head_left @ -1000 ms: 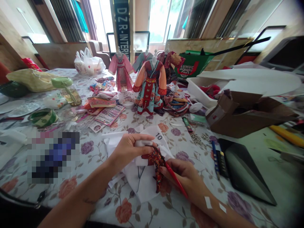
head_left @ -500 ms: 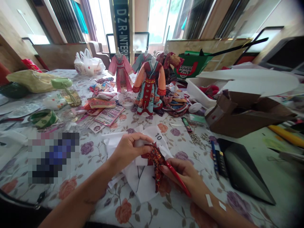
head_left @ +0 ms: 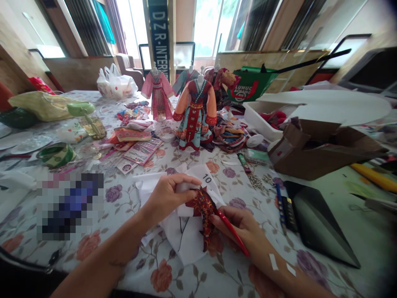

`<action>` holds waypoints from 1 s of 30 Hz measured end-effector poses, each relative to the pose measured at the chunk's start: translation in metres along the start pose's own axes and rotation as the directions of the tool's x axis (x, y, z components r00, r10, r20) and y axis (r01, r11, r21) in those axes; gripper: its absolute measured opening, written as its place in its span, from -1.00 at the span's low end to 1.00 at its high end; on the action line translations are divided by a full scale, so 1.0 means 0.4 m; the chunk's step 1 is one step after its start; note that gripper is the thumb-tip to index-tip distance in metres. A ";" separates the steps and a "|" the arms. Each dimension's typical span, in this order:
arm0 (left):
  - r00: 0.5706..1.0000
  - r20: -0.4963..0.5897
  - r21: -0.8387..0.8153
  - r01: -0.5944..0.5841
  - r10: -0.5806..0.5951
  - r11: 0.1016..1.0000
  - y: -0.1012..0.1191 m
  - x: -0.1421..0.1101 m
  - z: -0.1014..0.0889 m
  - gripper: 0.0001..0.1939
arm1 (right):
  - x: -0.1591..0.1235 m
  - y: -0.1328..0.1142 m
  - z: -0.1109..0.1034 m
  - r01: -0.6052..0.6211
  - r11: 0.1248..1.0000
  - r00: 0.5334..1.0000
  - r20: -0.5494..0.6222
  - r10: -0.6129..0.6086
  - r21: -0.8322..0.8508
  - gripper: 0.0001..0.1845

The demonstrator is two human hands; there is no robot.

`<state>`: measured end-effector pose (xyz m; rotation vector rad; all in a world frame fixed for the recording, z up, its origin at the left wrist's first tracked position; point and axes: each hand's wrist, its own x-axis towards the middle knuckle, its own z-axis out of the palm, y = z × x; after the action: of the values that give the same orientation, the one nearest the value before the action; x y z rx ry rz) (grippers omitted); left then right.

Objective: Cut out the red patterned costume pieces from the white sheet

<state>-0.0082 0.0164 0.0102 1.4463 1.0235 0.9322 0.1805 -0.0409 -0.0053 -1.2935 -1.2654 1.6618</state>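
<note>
My left hand [head_left: 170,191] pinches the upper edge of a small dark red patterned fabric piece [head_left: 204,211] between thumb and fingers. The fabric hangs downward, with jagged edges and a gold and orange print. My right hand [head_left: 240,227] is closed around a slim red-handled tool [head_left: 232,232], and its fingertips touch the fabric's right side. The tool's working tip is hard to make out against the fabric. Under both hands lie white sheets [head_left: 189,246] with black lines, one marked "10".
Dressed doll forms [head_left: 194,116] stand behind the hands, among fabric scraps [head_left: 231,132]. At right are a cardboard box [head_left: 319,153], a dark tablet-like slab [head_left: 322,227] and a blue pencil [head_left: 281,209]. Green tape [head_left: 57,155] and a lidded bottle [head_left: 89,120] sit left.
The fabric piece and the red tool have shifted very slightly in my hands. Both hands keep nearly the same position and hold.
</note>
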 end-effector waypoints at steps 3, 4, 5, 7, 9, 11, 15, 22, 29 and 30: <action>1.000 0.009 -0.013 0.018 -0.018 1.000 0.001 -0.001 0.000 -0.77 | -0.001 0.004 -0.002 0.013 1.000 1.000 0.013 -0.013 -0.004 -0.65; 1.000 0.014 -0.018 0.025 -0.025 1.000 0.000 -0.002 -0.001 -0.76 | -0.002 0.005 -0.003 0.017 1.000 1.000 0.020 -0.017 -0.010 -0.66; 0.999 0.018 -0.021 0.032 -0.032 0.999 -0.001 -0.002 -0.001 -0.76 | -0.002 0.006 -0.004 0.020 1.000 0.999 0.026 -0.019 -0.016 -0.66; 0.999 0.023 -0.018 0.038 -0.038 0.999 -0.004 -0.002 -0.002 -0.75 | -0.003 0.008 -0.005 0.021 1.000 0.999 0.039 -0.020 -0.021 -0.67; 0.999 0.026 -0.002 0.037 -0.037 0.999 -0.006 -0.002 -0.002 -0.75 | -0.003 0.010 -0.005 0.021 1.000 0.999 0.045 -0.020 -0.014 -0.68; 0.999 0.026 0.013 0.037 -0.038 0.999 -0.006 -0.002 -0.002 -0.75 | -0.002 0.011 -0.006 0.019 1.000 0.999 0.045 -0.019 -0.013 -0.69; 0.997 0.035 -0.009 0.074 -0.073 0.997 -0.001 -0.002 -0.001 -0.75 | -0.002 0.011 -0.006 0.016 1.000 0.998 0.059 -0.016 -0.013 -0.69; 0.998 0.041 -0.001 0.054 -0.054 0.999 -0.007 0.000 -0.003 -0.75 | -0.002 0.008 -0.005 0.008 1.000 0.998 0.060 -0.008 0.001 -0.67; 0.997 0.034 -0.004 0.064 -0.064 0.998 -0.004 0.000 -0.002 -0.74 | 0.000 0.016 -0.010 0.001 1.000 0.998 0.059 0.000 -0.026 -0.66; 0.997 0.033 -0.002 0.065 -0.065 0.998 -0.003 0.000 -0.001 -0.74 | 0.000 0.016 -0.010 -0.002 1.000 0.998 0.056 0.003 -0.022 -0.67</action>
<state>-0.0089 0.0165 0.0092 1.4132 1.0389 0.8601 0.1847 -0.0418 -0.0114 -1.2703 -1.3185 1.7008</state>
